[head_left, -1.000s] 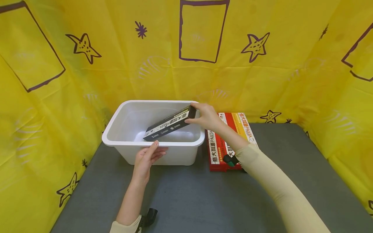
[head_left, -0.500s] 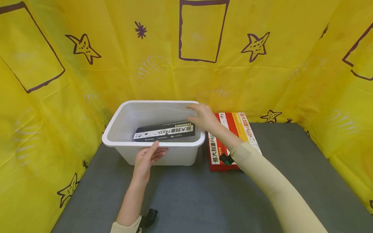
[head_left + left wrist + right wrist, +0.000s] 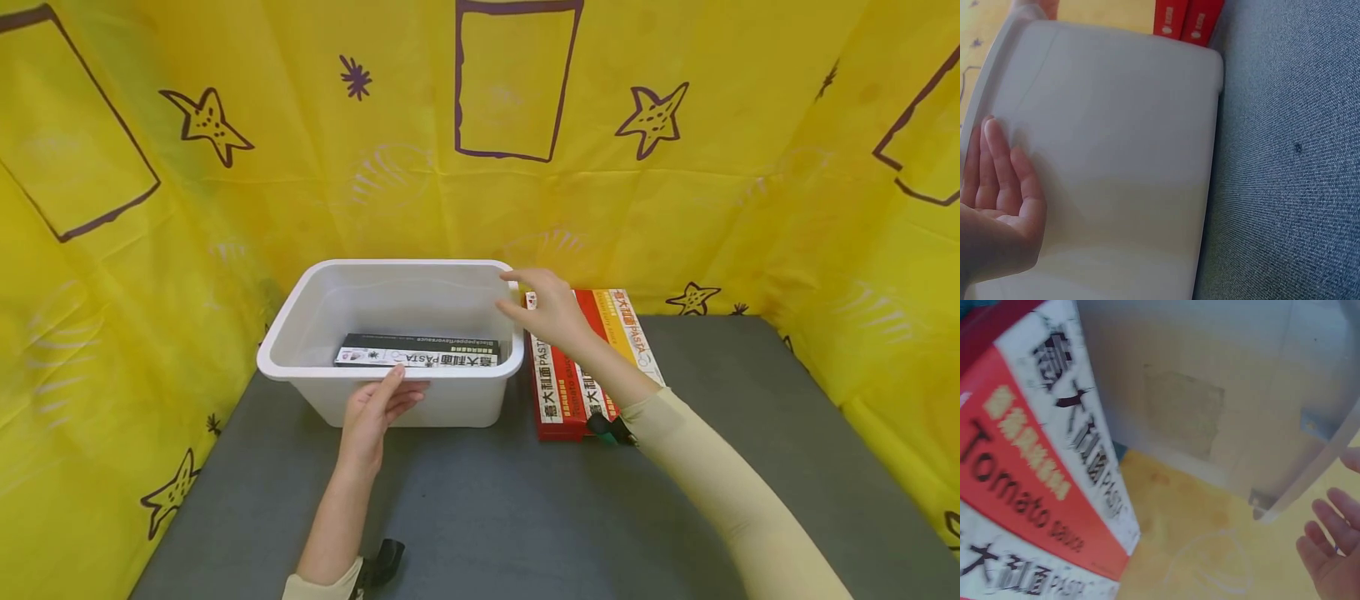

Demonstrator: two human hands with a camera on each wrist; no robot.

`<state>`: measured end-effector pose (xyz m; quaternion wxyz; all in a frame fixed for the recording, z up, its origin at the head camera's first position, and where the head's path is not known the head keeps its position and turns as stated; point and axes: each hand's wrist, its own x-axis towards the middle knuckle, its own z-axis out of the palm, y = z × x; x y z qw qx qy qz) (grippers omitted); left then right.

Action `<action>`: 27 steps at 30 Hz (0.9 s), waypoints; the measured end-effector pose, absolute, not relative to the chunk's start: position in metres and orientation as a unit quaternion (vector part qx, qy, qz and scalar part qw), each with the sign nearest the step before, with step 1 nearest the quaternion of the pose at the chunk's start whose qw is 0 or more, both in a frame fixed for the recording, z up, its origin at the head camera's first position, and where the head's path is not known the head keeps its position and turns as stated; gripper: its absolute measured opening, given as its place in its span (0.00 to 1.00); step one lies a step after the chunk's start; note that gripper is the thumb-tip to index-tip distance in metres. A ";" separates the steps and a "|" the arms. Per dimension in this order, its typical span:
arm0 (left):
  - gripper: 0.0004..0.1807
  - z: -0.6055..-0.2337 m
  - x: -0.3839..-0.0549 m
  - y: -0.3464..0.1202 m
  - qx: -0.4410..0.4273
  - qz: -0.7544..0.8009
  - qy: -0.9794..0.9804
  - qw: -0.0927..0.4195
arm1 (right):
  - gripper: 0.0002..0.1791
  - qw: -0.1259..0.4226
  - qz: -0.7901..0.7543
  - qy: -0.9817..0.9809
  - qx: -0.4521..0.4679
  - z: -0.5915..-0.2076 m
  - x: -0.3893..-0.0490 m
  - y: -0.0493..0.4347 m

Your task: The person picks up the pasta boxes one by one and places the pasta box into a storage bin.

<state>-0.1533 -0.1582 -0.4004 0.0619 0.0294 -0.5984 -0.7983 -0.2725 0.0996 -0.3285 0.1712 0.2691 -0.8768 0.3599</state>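
Note:
A white plastic tub (image 3: 390,402) stands on the table, and a black pasta box (image 3: 416,351) lies inside it, its lower part hidden behind the front wall. With the thumb over the front rim and the fingers underneath, my left hand (image 3: 375,408) grips the tub; in the left wrist view those fingers (image 3: 1000,165) lie along its outer wall. My right hand (image 3: 551,308), holding nothing, hovers by the tub's right rim with thumb and fingers apart. Beneath that forearm lie red pasta boxes (image 3: 551,392), one labelled tomato sauce, partly covered by the arm.
A yellow box face (image 3: 611,321) shows among the red boxes right of the tub. Yellow cloth (image 3: 420,208) with starfish drawings hangs close behind and along both sides of the dark grey table (image 3: 510,508).
My right hand has let go of the black pasta box, which dropped from a tilt to lying in the tub. That hand then moved right, toward the rim. The left hand keeps its grip.

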 end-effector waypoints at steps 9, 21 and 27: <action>0.15 -0.401 -0.153 -0.158 0.028 -0.799 -0.597 0.064 | 0.27 0.160 0.388 -0.881 0.219 -0.343 -0.259 0.132; 0.14 -0.400 -0.154 -0.156 0.033 -0.805 -0.589 0.065 | 0.36 0.089 0.484 -0.861 0.129 -0.364 -0.237 0.167; 0.14 -0.401 -0.154 -0.156 0.034 -0.806 -0.587 0.066 | 0.37 0.091 0.493 -0.862 0.079 -0.381 -0.229 0.188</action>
